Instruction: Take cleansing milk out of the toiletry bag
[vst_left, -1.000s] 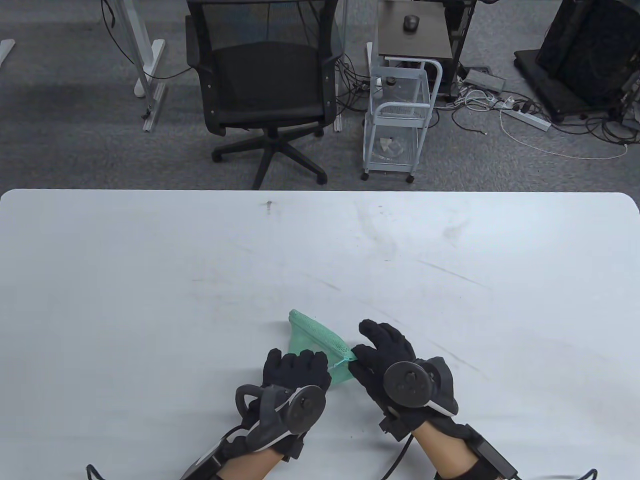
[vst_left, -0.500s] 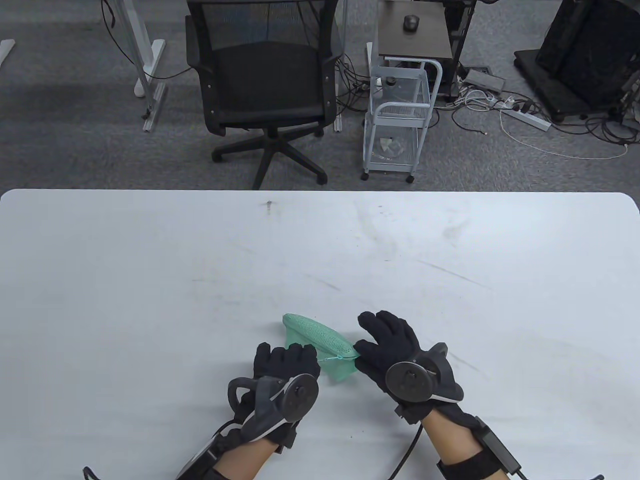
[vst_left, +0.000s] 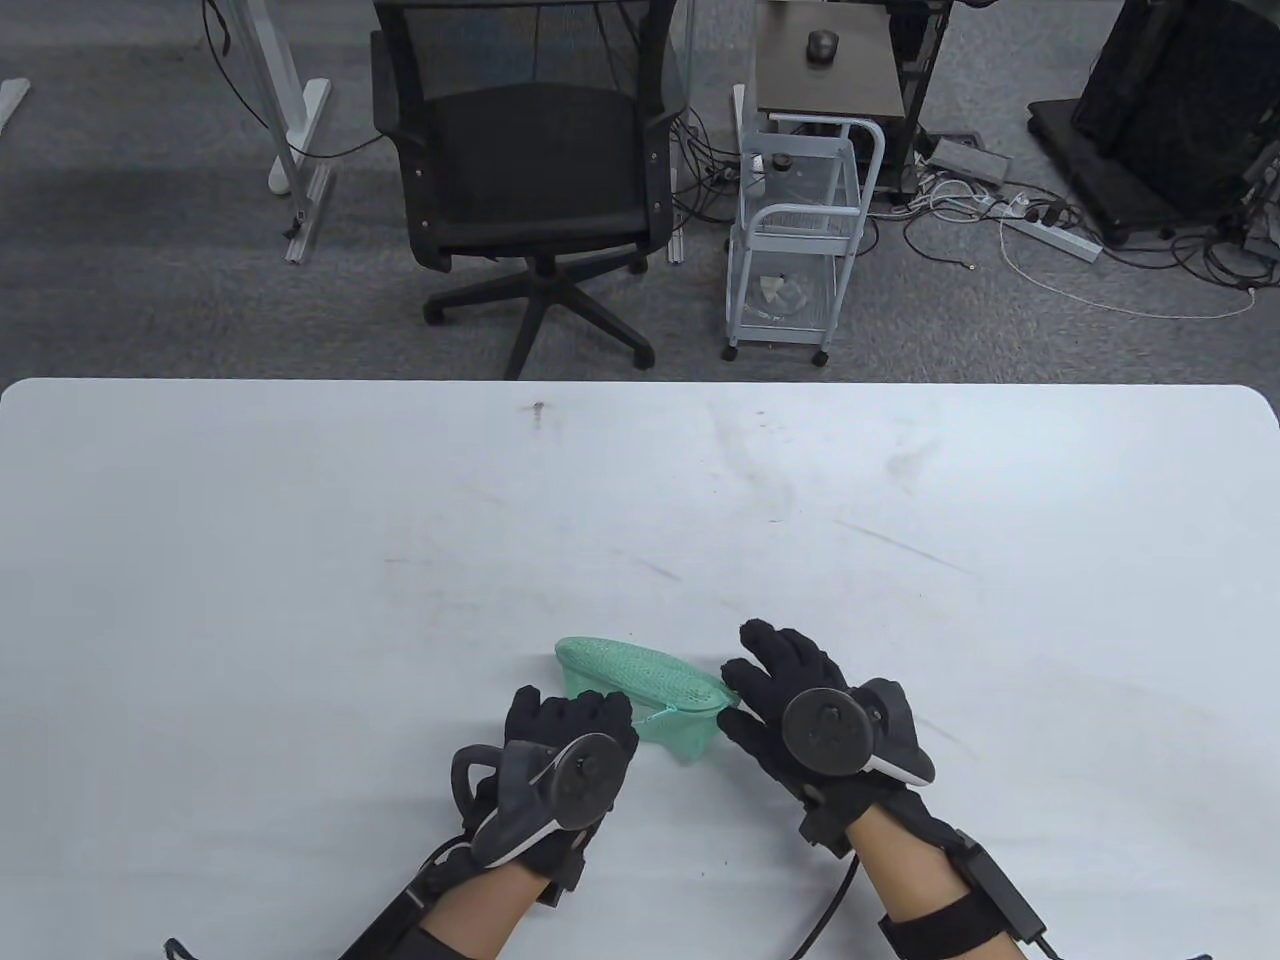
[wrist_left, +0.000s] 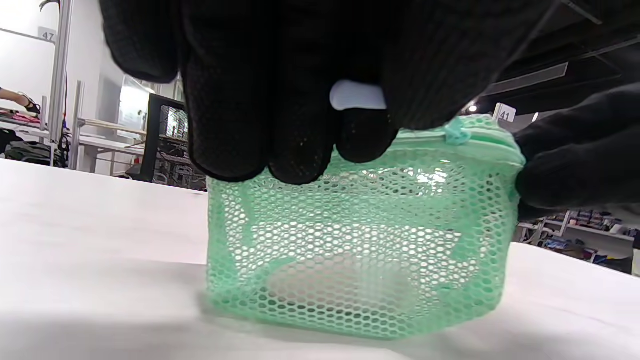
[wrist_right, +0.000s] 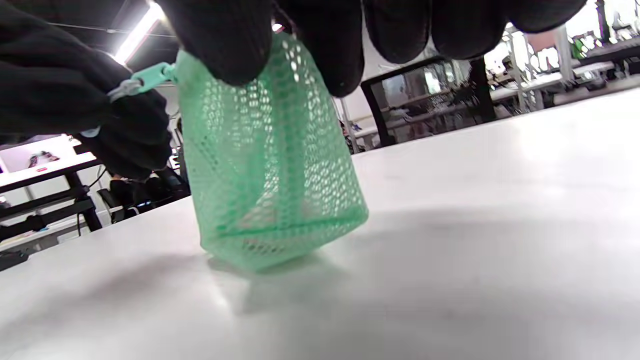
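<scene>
While the right hand (vst_left: 790, 700) pinches one end of the green mesh toiletry bag's (vst_left: 640, 690) top and the left hand (vst_left: 570, 720) pinches its zipper pull (wrist_right: 145, 77), the pale cleansing milk (wrist_left: 340, 285) lies low inside, directly beneath both grips.

Table view looks down; both wrist views sit low, sharing the mesh bag (wrist_left: 360, 240).

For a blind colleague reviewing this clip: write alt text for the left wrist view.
A green mesh bag stands on a white table, with a pale object faintly visible at its bottom. The left hand's black gloved fingers hang over its top edge, and the right hand grips its right end beside the zipper pull.
</scene>
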